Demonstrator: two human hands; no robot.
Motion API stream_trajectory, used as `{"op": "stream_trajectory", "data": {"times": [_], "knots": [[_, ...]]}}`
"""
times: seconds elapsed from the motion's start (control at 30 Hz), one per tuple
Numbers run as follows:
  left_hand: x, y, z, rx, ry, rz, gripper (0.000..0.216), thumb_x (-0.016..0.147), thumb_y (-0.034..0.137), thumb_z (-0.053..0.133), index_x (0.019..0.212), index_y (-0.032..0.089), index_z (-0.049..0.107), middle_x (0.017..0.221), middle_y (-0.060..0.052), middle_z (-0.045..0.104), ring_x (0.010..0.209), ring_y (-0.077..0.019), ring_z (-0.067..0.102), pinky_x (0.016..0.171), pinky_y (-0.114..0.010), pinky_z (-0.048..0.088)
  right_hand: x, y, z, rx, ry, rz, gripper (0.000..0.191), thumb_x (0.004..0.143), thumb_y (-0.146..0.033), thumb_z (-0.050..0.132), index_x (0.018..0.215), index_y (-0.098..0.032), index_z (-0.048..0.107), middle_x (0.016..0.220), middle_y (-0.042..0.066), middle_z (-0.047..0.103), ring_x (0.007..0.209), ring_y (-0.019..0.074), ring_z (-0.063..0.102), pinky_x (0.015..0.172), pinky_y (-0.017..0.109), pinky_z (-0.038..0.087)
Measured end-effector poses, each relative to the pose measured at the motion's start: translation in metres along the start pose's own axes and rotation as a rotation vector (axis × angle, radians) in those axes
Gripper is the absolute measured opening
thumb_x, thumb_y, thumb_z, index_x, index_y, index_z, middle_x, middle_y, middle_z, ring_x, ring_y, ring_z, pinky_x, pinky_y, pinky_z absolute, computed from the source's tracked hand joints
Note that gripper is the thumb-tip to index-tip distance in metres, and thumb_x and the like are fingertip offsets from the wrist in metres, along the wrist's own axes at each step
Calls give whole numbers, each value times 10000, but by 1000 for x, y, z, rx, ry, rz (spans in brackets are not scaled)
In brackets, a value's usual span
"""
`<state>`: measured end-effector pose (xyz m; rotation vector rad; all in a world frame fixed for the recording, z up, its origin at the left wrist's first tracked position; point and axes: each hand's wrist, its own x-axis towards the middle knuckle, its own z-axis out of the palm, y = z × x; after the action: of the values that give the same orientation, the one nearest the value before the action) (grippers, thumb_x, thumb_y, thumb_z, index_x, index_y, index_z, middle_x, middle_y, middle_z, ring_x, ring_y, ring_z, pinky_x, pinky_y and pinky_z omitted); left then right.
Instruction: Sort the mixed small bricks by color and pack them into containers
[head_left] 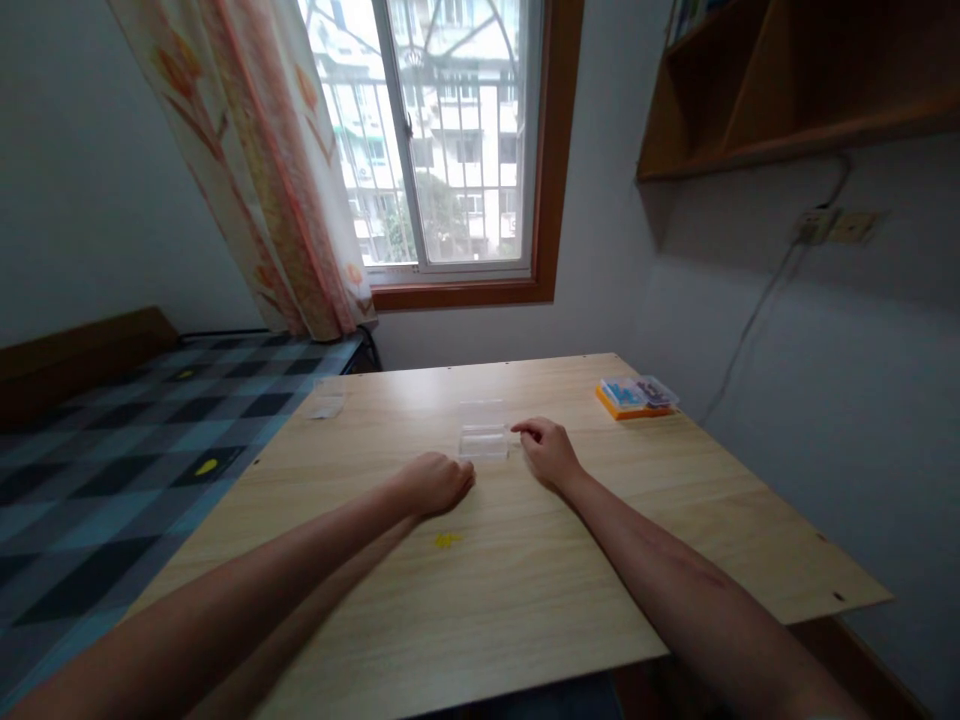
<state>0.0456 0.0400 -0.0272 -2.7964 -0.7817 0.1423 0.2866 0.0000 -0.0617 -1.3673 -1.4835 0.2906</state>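
A clear plastic box with its lid raised at the back stands on the wooden table in front of me. My left hand is closed at the box's near left corner; whatever its fingers hold, if anything, is hidden. Just right of the box is my right hand, fingers curled and index finger toward the box's side. Anything between its fingertips is too small to make out. Several small yellow pieces lie in a loose cluster on the table, nearer to me than my left hand.
On the pale wooden table, an orange case with clear-lidded containers sits at the far right. Another clear plastic container is at the far left edge. A checked bed adjoins the left side; a wall shelf hangs upper right.
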Motion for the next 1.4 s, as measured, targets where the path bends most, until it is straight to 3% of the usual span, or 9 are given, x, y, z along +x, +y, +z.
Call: {"op": "stream_trajectory", "data": {"times": [0.23, 0.4, 0.6, 0.8, 0.97, 1.17, 1.3, 1.4], "knots": [[-4, -2, 2, 7, 2, -28, 410, 1005, 339, 302, 867, 144, 635, 720, -145, 702, 637, -272, 696, 617, -353, 526, 0, 0, 1, 12, -9, -3, 289, 805, -150, 512, 918, -195, 773, 916, 42, 737, 795, 149, 642, 763, 265, 483], [-1, -8, -4, -40, 79, -74, 372, 992, 362, 354, 848, 148, 622, 711, -139, 692, 635, -262, 688, 634, -343, 509, 0, 0, 0, 11, -5, -11, 291, 804, -144, 513, 921, -202, 773, 915, 41, 735, 801, 150, 644, 761, 267, 483], [44, -20, -31, -71, 127, -129, 377, 1019, 342, 323, 931, 139, 628, 749, -136, 688, 700, -261, 691, 705, -363, 507, 1, 0, -1, 2, 2, -17, 288, 809, -142, 515, 912, -208, 776, 916, 38, 736, 810, 152, 646, 769, 267, 487], [69, -17, -26, -43, 45, -158, 351, 996, 411, 422, 1006, 154, 661, 822, -145, 710, 777, -284, 700, 707, -359, 503, 1, 0, -3, -4, -13, -18, 290, 809, -140, 519, 923, -209, 777, 914, 34, 734, 798, 147, 639, 773, 264, 484], [68, -19, -23, -103, 86, -184, 328, 984, 438, 459, 1025, 202, 683, 876, -110, 732, 812, -248, 699, 730, -318, 490, 1, -2, -4, -4, -23, -20, 289, 809, -135, 523, 925, -205, 778, 899, 36, 732, 773, 143, 635, 750, 259, 482], [67, -22, -30, -213, 147, -160, 230, 973, 279, 479, 1021, 239, 700, 953, -62, 746, 864, -208, 689, 759, -279, 469, 0, -1, -5, -3, -38, -19, 286, 811, -135, 528, 925, -210, 778, 924, 36, 735, 821, 155, 647, 777, 270, 487], [42, -31, -32, -274, 237, -193, 270, 1001, 343, 436, 1082, 242, 672, 899, -47, 743, 812, -198, 683, 735, -269, 455, -1, -1, -4, -7, -55, -19, 286, 814, -143, 526, 932, -206, 778, 914, 37, 736, 771, 147, 632, 741, 259, 481], [11, -35, -26, -218, 173, -186, 344, 1008, 425, 378, 1063, 214, 645, 838, -61, 728, 769, -218, 679, 687, -281, 448, -2, 0, -1, -8, -79, -16, 283, 823, -161, 527, 951, -204, 776, 942, 38, 741, 723, 135, 615, 711, 251, 473]]}}
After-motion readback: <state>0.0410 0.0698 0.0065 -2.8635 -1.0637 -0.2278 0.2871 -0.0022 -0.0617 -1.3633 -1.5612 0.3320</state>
